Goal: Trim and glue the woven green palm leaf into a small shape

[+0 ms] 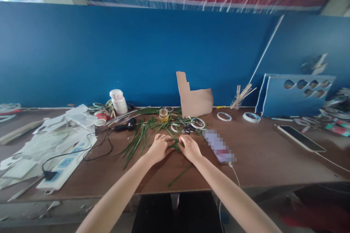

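Note:
Both my hands rest on the brown table (257,160) near its middle, fingers curled together around a small green leaf piece (176,145). My left hand (159,147) pinches its left side and my right hand (190,147) pinches its right side. Long green leaf strips (136,138) fan out on the table to the left and behind my hands. One loose strip (179,176) lies near the front edge, below my wrists.
Behind the hands are a small jar of yellow liquid (163,114), tape rolls (224,116), scissors (187,128) and a cardboard piece (194,98). A phone (218,146) on a cable lies right of my hand. A power strip (67,167) and white sheets sit left; another phone (300,138) right.

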`<control>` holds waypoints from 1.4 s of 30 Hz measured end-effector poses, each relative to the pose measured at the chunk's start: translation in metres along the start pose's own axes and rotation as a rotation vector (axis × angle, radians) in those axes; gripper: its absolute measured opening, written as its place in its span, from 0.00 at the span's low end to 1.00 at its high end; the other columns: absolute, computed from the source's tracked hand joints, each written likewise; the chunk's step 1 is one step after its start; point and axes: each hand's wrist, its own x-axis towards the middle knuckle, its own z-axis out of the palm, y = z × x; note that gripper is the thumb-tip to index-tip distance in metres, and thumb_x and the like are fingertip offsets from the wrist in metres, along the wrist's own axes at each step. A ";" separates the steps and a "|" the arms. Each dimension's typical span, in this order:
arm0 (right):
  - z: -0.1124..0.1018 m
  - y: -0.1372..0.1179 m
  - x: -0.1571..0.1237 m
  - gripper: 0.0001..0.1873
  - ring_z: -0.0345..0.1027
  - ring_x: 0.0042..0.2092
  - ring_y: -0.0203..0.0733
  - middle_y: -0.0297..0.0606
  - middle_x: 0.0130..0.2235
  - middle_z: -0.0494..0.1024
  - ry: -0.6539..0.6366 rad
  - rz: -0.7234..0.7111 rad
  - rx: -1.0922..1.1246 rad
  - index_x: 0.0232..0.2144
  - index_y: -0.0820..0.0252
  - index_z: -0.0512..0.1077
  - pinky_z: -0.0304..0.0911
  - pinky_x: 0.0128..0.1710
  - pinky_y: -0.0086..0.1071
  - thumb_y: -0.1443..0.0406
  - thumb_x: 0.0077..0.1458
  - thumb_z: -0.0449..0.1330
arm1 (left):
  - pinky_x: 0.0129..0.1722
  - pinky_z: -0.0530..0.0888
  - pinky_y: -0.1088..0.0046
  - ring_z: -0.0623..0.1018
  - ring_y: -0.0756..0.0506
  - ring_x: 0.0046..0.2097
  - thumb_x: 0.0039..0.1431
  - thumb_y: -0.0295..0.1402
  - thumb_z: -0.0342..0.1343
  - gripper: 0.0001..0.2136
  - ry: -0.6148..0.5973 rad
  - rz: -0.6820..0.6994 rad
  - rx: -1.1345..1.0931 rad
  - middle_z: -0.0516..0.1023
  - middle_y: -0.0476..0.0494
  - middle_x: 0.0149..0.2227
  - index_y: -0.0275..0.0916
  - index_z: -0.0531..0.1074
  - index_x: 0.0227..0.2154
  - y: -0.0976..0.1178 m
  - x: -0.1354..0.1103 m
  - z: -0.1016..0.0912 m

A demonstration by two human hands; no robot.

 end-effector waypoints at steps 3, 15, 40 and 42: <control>-0.001 0.003 0.001 0.04 0.66 0.38 0.40 0.37 0.33 0.71 0.009 -0.020 0.077 0.30 0.57 0.63 0.59 0.37 0.29 0.71 0.52 0.53 | 0.48 0.55 0.60 0.66 0.42 0.49 0.59 0.32 0.48 0.15 -0.024 0.009 -0.027 0.71 0.43 0.49 0.47 0.71 0.48 -0.002 -0.001 0.000; -0.002 0.004 0.011 0.02 0.65 0.38 0.40 0.37 0.34 0.71 -0.107 -0.082 0.049 0.31 0.59 0.65 0.59 0.38 0.30 0.67 0.52 0.56 | 0.50 0.56 0.58 0.70 0.42 0.46 0.58 0.31 0.49 0.09 0.123 -0.159 -0.028 0.74 0.43 0.42 0.40 0.74 0.37 0.005 0.002 -0.003; 0.001 -0.001 0.013 0.03 0.66 0.39 0.39 0.37 0.34 0.72 -0.195 -0.113 0.044 0.32 0.59 0.66 0.57 0.37 0.28 0.70 0.52 0.55 | 0.47 0.58 0.56 0.68 0.38 0.44 0.57 0.32 0.49 0.10 0.059 -0.089 0.075 0.74 0.36 0.38 0.35 0.75 0.33 0.013 0.001 -0.003; 0.001 -0.001 0.013 0.04 0.66 0.39 0.39 0.37 0.34 0.72 -0.194 -0.118 0.038 0.32 0.59 0.66 0.57 0.38 0.28 0.70 0.52 0.55 | 0.47 0.58 0.56 0.68 0.38 0.44 0.57 0.32 0.49 0.10 0.061 -0.088 0.083 0.74 0.36 0.37 0.35 0.75 0.33 0.013 0.002 -0.003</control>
